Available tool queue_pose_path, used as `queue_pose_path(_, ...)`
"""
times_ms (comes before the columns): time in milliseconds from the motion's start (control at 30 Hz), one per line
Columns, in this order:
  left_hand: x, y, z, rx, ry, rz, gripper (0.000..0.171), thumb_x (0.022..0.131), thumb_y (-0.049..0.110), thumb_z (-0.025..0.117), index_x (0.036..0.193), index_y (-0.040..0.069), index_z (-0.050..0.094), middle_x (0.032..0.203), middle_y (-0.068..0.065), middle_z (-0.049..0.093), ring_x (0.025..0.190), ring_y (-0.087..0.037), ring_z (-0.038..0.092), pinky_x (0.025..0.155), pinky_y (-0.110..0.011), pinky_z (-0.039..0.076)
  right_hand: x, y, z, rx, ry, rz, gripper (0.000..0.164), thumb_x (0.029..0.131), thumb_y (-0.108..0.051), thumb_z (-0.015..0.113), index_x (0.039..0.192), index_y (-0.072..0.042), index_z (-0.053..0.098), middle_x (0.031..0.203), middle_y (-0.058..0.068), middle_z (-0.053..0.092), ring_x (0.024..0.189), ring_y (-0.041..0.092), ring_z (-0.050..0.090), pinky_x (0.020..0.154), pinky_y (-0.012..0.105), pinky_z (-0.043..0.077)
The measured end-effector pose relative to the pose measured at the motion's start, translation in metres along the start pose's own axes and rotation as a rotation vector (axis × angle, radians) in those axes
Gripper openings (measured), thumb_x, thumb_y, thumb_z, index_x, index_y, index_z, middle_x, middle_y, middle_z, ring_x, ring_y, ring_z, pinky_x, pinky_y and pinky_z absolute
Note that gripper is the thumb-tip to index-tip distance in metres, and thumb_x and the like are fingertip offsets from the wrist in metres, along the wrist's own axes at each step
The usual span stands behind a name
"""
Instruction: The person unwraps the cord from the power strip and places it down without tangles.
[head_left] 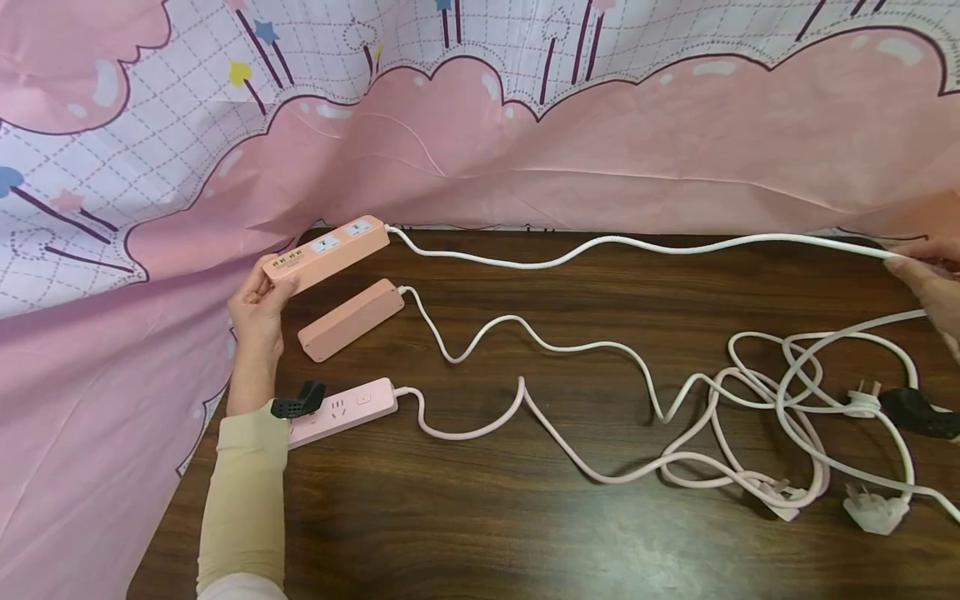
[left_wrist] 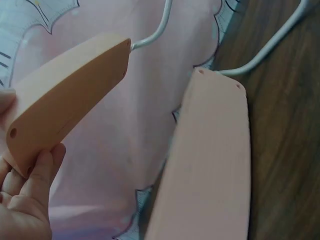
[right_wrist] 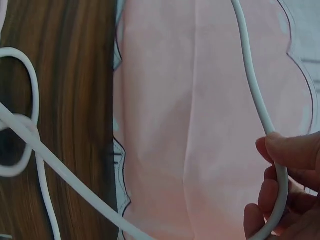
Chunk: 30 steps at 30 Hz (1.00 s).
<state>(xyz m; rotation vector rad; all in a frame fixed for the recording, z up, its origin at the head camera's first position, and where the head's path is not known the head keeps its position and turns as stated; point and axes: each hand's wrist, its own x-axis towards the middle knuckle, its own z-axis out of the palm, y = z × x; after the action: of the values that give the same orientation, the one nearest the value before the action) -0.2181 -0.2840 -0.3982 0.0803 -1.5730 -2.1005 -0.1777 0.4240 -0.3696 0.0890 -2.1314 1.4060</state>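
My left hand (head_left: pixel 258 312) grips the near end of an orange power strip (head_left: pixel 337 250), lifted with its sockets facing up. In the left wrist view its underside (left_wrist: pixel 75 100) shows screw holes. A white cord (head_left: pixel 525 265) runs from the strip across to the right, where my right hand (head_left: pixel 933 279) pinches it between thumb and fingers. The right wrist view shows that cord (right_wrist: pixel 255 95) passing through the fingers. Below the held strip, a second, salmon-coloured power strip (head_left: pixel 351 323) lies face down on the table. A pale pink power strip (head_left: pixel 348 410) lies under my left wrist, partly hidden.
Tangled white and pink cords (head_left: pixel 765 400) lie at the right of the dark wooden table (head_left: pixel 465 533). Among them are a white plug (head_left: pixel 862 402), another plug (head_left: pixel 876 510) and a pinkish plug (head_left: pixel 782 500). A patterned pink curtain (head_left: pixel 600 150) hangs along the back and left.
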Motion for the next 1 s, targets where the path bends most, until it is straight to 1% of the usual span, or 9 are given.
queue_pose_path(67,0.001,-0.004,-0.004,0.025,0.007,-0.007,0.037,0.076,-0.018,0.06,0.107,0.002,0.067,0.094,-0.005,0.068,0.085,-0.012,0.062,0.072,-0.018,0.05,-0.007,-0.026,0.013,-0.069,-0.02,-0.004,0.039,0.085,-0.004,0.068,0.075,-0.042,0.064,0.073,-0.027,0.054,0.067,-0.006,0.041,0.06,0.004,0.031)
queue_pose_path(133,0.008,-0.014,-0.013,-0.009,-0.002,-0.025,0.037,0.075,-0.015,0.065,0.107,0.004,0.068,0.094,-0.005,0.068,0.086,-0.012,0.062,0.072,-0.018,0.05,-0.01,-0.038,0.019,-0.247,-0.056,-0.035,0.051,0.086,-0.001,0.064,0.077,-0.051,0.057,0.076,-0.032,0.047,0.069,-0.009,0.037,0.061,0.002,0.029)
queue_pose_path(167,0.009,-0.016,-0.016,0.006,0.006,-0.03,0.038,0.075,-0.014,0.066,0.108,0.005,0.068,0.095,-0.005,0.068,0.087,-0.011,0.062,0.072,-0.017,0.05,-0.011,-0.042,0.023,-0.313,-0.074,-0.051,0.049,0.086,0.001,0.064,0.075,-0.047,0.059,0.078,-0.034,0.045,0.072,-0.011,0.036,0.062,0.001,0.028)
queue_pose_path(333,0.012,-0.026,-0.026,0.051,0.063,-0.109,0.04,0.074,-0.011,0.07,0.11,0.006,0.067,0.101,-0.005,0.067,0.094,-0.013,0.06,0.075,-0.017,0.049,-0.014,-0.054,0.036,-0.544,-0.187,-0.087,0.005,0.082,0.005,0.067,0.084,0.002,0.07,0.081,-0.012,0.05,0.074,-0.024,0.031,0.059,-0.001,0.027)
queue_pose_path(367,0.007,-0.022,-0.022,0.113,0.094,-0.127,0.041,0.076,-0.012,0.068,0.113,0.006,0.066,0.104,-0.005,0.066,0.096,-0.013,0.059,0.077,-0.016,0.048,-0.015,-0.055,0.038,-0.569,-0.21,-0.105,0.01,0.081,0.006,0.067,0.088,0.012,0.066,0.08,-0.003,0.051,0.073,-0.026,0.03,0.057,-0.001,0.027)
queue_pose_path(467,0.007,-0.027,-0.027,0.137,0.113,-0.186,0.047,0.077,-0.012,0.067,0.121,0.004,0.062,0.115,-0.008,0.064,0.099,-0.012,0.058,0.08,-0.016,0.047,-0.017,-0.057,0.045,-0.605,-0.262,-0.158,0.011,0.078,0.006,0.07,0.088,0.01,0.067,0.08,0.017,0.051,0.071,-0.028,0.028,0.053,0.002,0.028)
queue_pose_path(633,0.003,-0.035,-0.034,0.175,0.141,-0.239,0.058,0.077,-0.013,0.067,0.131,0.004,0.054,0.123,-0.011,0.06,0.1,-0.01,0.059,0.083,-0.015,0.046,-0.022,-0.055,0.054,-0.653,-0.305,-0.2,0.011,0.075,0.001,0.073,0.085,0.004,0.07,0.082,0.017,0.056,0.072,-0.028,0.024,0.055,0.015,0.03)
queue_pose_path(833,0.005,-0.044,-0.044,0.116,0.125,-0.228,0.046,0.077,-0.015,0.066,0.118,0.005,0.063,0.102,-0.002,0.066,0.093,-0.01,0.06,0.078,-0.016,0.047,-0.024,-0.053,0.061,-0.65,-0.331,-0.208,0.013,0.071,0.002,0.076,0.083,0.001,0.071,0.078,0.012,0.056,0.069,-0.026,0.026,0.055,0.013,0.03)
queue_pose_path(1000,0.013,-0.052,-0.064,0.303,0.026,-0.245,0.044,0.073,0.003,0.078,0.114,0.01,0.065,0.1,0.005,0.066,0.092,-0.007,0.059,0.081,-0.015,0.045,-0.026,-0.05,0.063,-0.622,-0.375,-0.232,0.015,0.068,0.003,0.078,0.08,-0.003,0.072,0.072,0.002,0.056,0.066,-0.022,0.033,0.054,0.012,0.033)
